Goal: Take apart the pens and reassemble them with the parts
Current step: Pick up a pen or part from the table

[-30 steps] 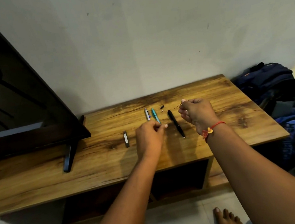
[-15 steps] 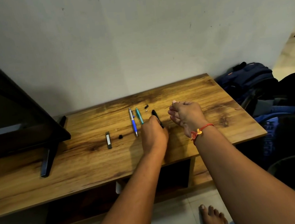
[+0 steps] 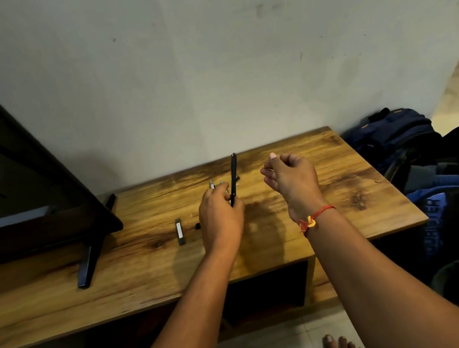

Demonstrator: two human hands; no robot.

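My left hand [image 3: 222, 217] grips a black pen [image 3: 234, 177] near its lower end and holds it almost upright above the wooden table [image 3: 338, 184]. My right hand [image 3: 290, 178] is raised to its right, fingers curled, pinching a thin wire-like part [image 3: 264, 163] that sticks out to the left. Behind my left hand, the tips of a blue pen [image 3: 211, 184] and a teal pen [image 3: 221, 182] show on the table. A black and silver pen piece [image 3: 179, 231] lies to the left, with a small black part [image 3: 197, 225] beside it.
A television [image 3: 25, 197] stands on the table's left side on a black foot [image 3: 88, 264]. Blue backpacks [image 3: 389, 132] and dark bags lie on the floor to the right. The wall runs close behind the table. My bare foot [image 3: 342, 347] is on the floor below.
My left hand reached over the black pen on the table, gripped it and lifted it upright. My right hand stayed raised with the thin part. The camera shifted.
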